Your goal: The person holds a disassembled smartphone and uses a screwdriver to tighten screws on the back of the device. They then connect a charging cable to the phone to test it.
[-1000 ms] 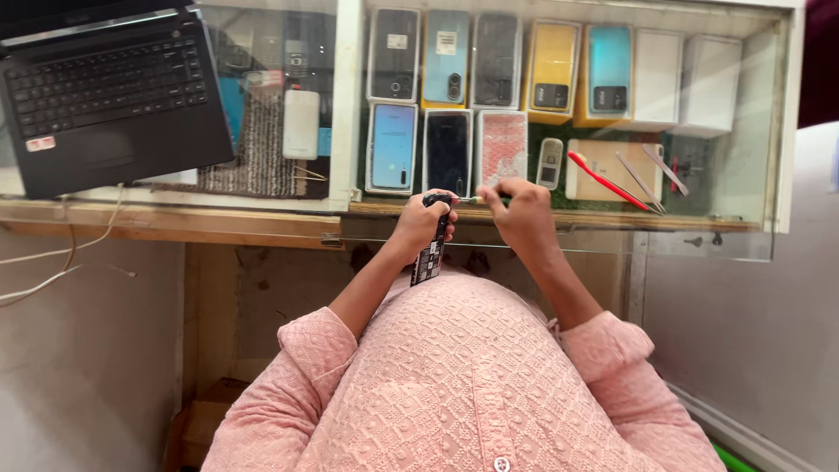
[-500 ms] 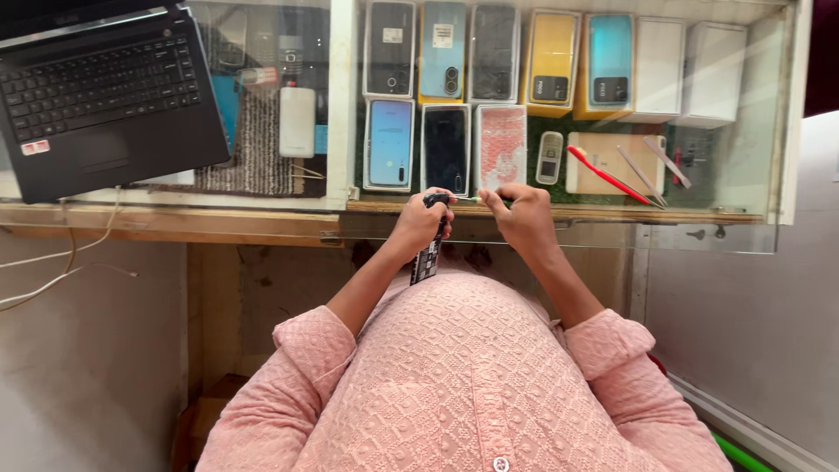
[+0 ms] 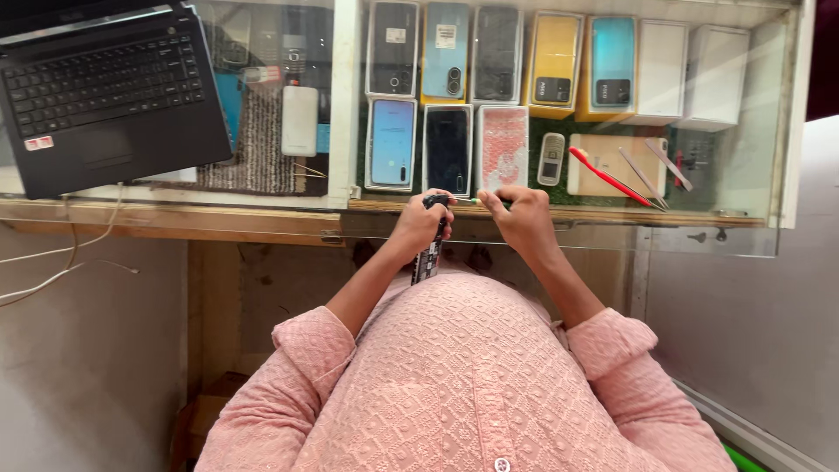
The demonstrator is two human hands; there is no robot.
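Both hands work a small circuit board at the table edge.

I see the left hand (image 3: 422, 223) clenched around a narrow dark circuit board (image 3: 427, 259), which hangs down from the fist, just below the table (image 3: 262, 223) lip and above the pink-sleeved lap. The right hand (image 3: 522, 218) pinches a thin green-tipped tool (image 3: 473, 201), its tip pointing at the top of the board beside the left fingers. Under the glass top lie phones (image 3: 447, 149) and boxes (image 3: 661, 70); a black laptop (image 3: 105, 96) sits far left, tweezers (image 3: 645, 175) far right.
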